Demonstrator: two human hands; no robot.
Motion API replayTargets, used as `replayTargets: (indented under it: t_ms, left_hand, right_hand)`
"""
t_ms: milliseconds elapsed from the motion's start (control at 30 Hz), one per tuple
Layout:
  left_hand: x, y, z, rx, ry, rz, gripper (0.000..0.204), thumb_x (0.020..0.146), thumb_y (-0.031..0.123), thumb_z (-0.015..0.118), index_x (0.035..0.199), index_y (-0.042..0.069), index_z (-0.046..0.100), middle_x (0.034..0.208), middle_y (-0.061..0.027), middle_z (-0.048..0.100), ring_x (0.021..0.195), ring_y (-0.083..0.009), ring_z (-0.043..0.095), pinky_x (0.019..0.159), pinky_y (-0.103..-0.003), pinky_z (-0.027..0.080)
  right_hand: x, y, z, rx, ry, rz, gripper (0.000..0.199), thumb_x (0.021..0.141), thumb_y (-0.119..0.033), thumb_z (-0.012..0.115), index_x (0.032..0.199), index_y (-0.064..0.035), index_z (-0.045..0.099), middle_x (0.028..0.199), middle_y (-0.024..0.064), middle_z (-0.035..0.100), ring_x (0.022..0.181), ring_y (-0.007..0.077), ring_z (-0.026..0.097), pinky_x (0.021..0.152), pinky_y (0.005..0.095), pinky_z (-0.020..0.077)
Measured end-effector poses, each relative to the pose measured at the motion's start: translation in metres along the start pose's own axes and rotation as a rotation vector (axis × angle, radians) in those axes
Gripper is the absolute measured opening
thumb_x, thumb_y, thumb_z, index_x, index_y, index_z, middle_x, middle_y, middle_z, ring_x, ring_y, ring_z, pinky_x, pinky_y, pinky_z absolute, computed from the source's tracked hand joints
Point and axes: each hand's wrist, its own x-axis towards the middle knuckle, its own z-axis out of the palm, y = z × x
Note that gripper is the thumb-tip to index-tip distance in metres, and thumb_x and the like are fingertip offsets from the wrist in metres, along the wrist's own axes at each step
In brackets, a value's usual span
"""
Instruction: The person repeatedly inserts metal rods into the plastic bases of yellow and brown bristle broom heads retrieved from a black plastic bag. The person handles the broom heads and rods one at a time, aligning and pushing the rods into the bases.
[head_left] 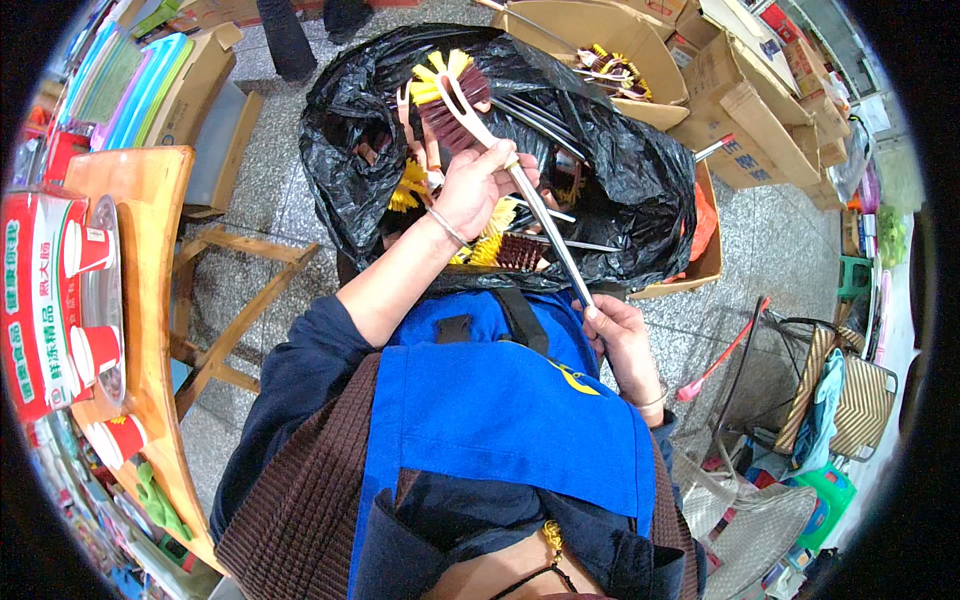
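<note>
Left hand, bracelet at the wrist, clenched around the upper end of a long thin silver metal handle rod, just where it meets a brush head with dark maroon bristles, yellow bristle tufts and a pale plastic loop frame. Brush head pointing toward 11 o'clock from the hand, raised over the bag. Rod running down toward 5 o'clock, ending at the right hand. Right hand closed around the rod's lower tip, fingers curled, thumb pressed against the metal; bangle at that wrist too.

Directly beneath and behind the brush: large crumpled black plastic bag, mouth open, filling the 12 o'clock part of the view. Inside, more brushes of the same kind, yellow and maroon bristles showing at the bag's near edge, plus several loose metal rods lying crosswise.

At 1 o'clock, open brown cardboard box with further brush heads in it. More flattened and stacked cardboard cartons at 2 o'clock. At 9 o'clock, orange-brown wooden table bearing a red and white printed carton. At 4 o'clock, wire basket on the grey tiled floor. Blue apron over dark sleeves at 6 o'clock.
</note>
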Motion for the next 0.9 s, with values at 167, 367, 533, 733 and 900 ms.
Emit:
replayTargets:
  t_ms: [167, 367, 533, 733, 900]
  left_hand:
    - [-0.002, 0.004, 0.001, -0.145, 0.114, -0.063, 0.019, 0.093, 0.024, 0.054, 0.088, 0.006, 0.056, 0.083, -0.0124, 0.062, 0.076, -0.0259, 0.062, 0.077, -0.043, 0.053]
    - [-0.003, 0.009, 0.007, -0.301, 0.223, -0.092, 0.033, 0.094, 0.037, 0.052, 0.074, 0.011, 0.049, 0.069, -0.0115, 0.059, 0.063, -0.0254, 0.060, 0.064, -0.040, 0.053]
    - [-0.003, 0.010, 0.015, -0.131, 0.255, 0.012, 0.030, 0.093, 0.034, 0.052, 0.073, 0.011, 0.050, 0.068, -0.0099, 0.060, 0.061, -0.0235, 0.060, 0.064, -0.039, 0.053]
    - [-0.004, 0.014, 0.022, 0.095, 0.307, 0.139, 0.026, 0.092, 0.029, 0.051, 0.074, 0.010, 0.050, 0.067, -0.0107, 0.061, 0.057, -0.0224, 0.061, 0.058, -0.034, 0.053]
    - [-0.008, 0.015, 0.029, 0.127, 0.258, 0.204, 0.027, 0.092, 0.027, 0.050, 0.071, 0.010, 0.047, 0.063, -0.0105, 0.058, 0.054, -0.0210, 0.058, 0.055, -0.033, 0.051]
  right_hand:
    - [0.006, 0.013, 0.012, -0.719, 0.346, -0.400, 0.020, 0.087, -0.018, 0.064, 0.100, -0.0025, 0.064, 0.071, 0.0071, 0.060, 0.061, 0.0233, 0.059, 0.054, 0.0331, 0.0447]
    - [0.003, 0.009, 0.016, -1.024, 0.582, -0.650, 0.020, 0.082, -0.017, 0.067, 0.100, -0.0103, 0.064, 0.073, 0.0106, 0.057, 0.065, 0.0315, 0.056, 0.057, 0.0405, 0.0430]
    - [-0.002, 0.006, 0.021, -1.073, 0.623, -0.656, 0.022, 0.081, -0.018, 0.068, 0.102, -0.0107, 0.065, 0.071, 0.0093, 0.055, 0.063, 0.0311, 0.055, 0.057, 0.0406, 0.0430]
    - [0.003, 0.019, 0.017, -0.698, 0.415, -0.453, 0.023, 0.085, -0.018, 0.066, 0.106, -0.0078, 0.066, 0.078, 0.0075, 0.063, 0.067, 0.0199, 0.060, 0.062, 0.0319, 0.0470]
    - [0.004, 0.021, 0.013, -0.254, 0.113, -0.294, 0.027, 0.092, -0.018, 0.060, 0.111, 0.0002, 0.064, 0.076, -0.0019, 0.062, 0.061, 0.0094, 0.054, 0.054, 0.0227, 0.0436]
